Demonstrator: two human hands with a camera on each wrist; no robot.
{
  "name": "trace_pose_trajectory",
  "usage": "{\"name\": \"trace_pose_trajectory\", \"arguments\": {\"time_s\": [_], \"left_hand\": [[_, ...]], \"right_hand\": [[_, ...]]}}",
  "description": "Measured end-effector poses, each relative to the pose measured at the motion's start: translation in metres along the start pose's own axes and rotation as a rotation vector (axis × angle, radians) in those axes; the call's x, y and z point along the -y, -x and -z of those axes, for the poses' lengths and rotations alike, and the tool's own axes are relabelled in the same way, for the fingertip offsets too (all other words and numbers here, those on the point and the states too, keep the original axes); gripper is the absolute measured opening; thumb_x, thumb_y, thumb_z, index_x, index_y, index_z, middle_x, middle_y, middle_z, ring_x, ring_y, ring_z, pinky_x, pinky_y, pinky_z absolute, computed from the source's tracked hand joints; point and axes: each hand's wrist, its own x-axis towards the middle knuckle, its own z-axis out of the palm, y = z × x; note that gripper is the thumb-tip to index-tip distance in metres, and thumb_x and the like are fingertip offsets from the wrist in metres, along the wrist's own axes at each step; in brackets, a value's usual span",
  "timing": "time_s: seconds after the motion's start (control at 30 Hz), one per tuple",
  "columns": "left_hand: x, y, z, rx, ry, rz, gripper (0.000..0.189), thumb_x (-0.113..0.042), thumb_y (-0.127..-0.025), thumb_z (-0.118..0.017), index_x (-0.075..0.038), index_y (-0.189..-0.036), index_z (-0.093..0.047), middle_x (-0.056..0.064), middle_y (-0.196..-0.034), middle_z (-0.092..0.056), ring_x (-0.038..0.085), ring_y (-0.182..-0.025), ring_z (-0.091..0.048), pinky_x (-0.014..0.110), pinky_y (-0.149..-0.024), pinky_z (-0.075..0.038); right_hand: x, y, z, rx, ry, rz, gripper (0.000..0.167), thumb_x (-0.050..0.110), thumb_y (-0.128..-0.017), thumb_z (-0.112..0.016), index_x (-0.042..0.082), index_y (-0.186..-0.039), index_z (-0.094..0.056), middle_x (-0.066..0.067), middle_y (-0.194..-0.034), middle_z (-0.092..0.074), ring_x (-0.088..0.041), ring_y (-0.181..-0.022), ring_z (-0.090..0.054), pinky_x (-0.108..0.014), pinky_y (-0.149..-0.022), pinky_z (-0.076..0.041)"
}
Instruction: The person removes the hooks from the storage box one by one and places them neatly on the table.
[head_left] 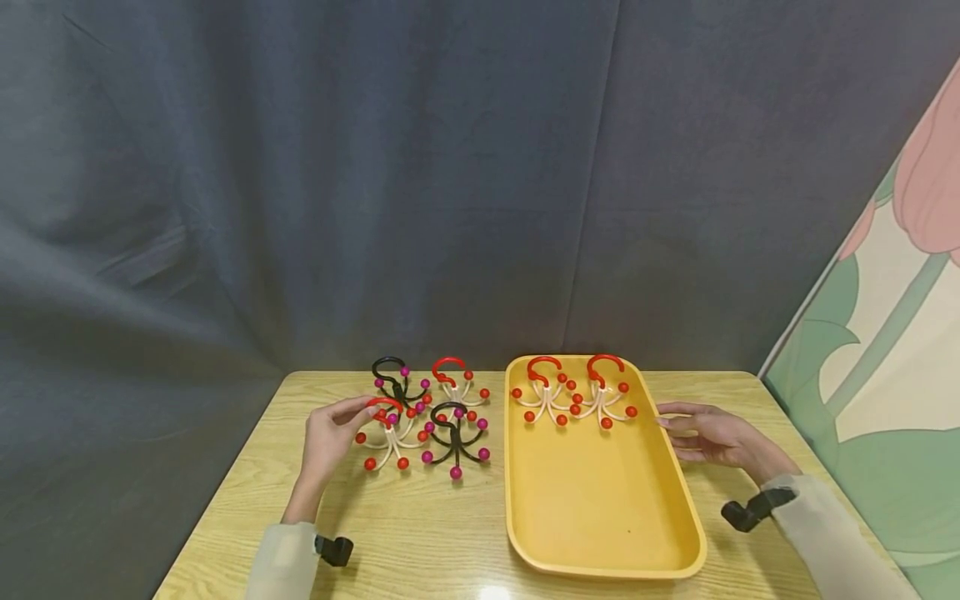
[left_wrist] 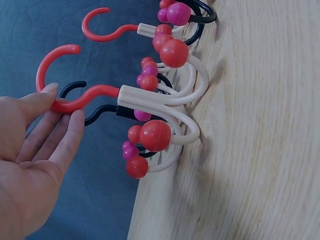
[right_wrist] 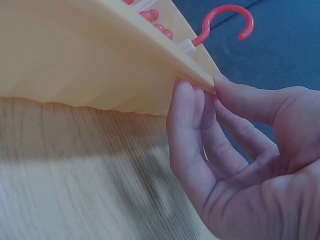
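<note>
My left hand pinches the red hook of a white rotating hook hanger between thumb and fingers. Its curved white arms end in red balls and are right at the wooden table top. Beside it are a black hook hanger with magenta balls, another black one behind, and a red-and-white one. On the right, my right hand pinches the side rim of a yellow tray, thumb on top and fingers under the lip. Two red-and-white hangers stand side by side at the tray's far end.
The wooden table ends at a dark grey curtain behind. A flower-patterned panel stands along the right side. Black wrist cameras are strapped over both pale sleeves.
</note>
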Motion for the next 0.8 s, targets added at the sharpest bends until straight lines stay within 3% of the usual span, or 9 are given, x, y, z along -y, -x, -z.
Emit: {"name": "trace_pose_trajectory", "arguments": {"time_s": [0.4, 0.8], "left_hand": [[-0.0002, 0.0033, 0.0017, -0.008, 0.009, 0.016, 0.026, -0.021, -0.094, -0.082, -0.008, -0.116, -0.081, 0.017, -0.118, -0.079, -0.004, -0.085, -0.073, 0.027, -0.081, -0.062], [0.0016, 0.0025, 0.0035, 0.009, 0.007, -0.01, 0.028, -0.021, -0.094, -0.081, -0.006, -0.119, -0.08, 0.018, -0.123, -0.078, -0.005, -0.088, -0.073, 0.019, -0.08, -0.06]], "right_hand": [[-0.0007, 0.0011, -0.0026, -0.037, 0.01, -0.009, 0.028, 0.019, -0.105, -0.066, 0.016, -0.133, -0.067, 0.001, -0.104, -0.079, -0.015, -0.092, -0.077, -0.037, -0.085, -0.065], [-0.0007, 0.0011, -0.0025, -0.032, 0.008, -0.008, 0.023, 0.019, -0.105, -0.066, 0.019, -0.128, -0.07, 0.001, -0.105, -0.079, -0.016, -0.092, -0.077, -0.037, -0.085, -0.065]]}}
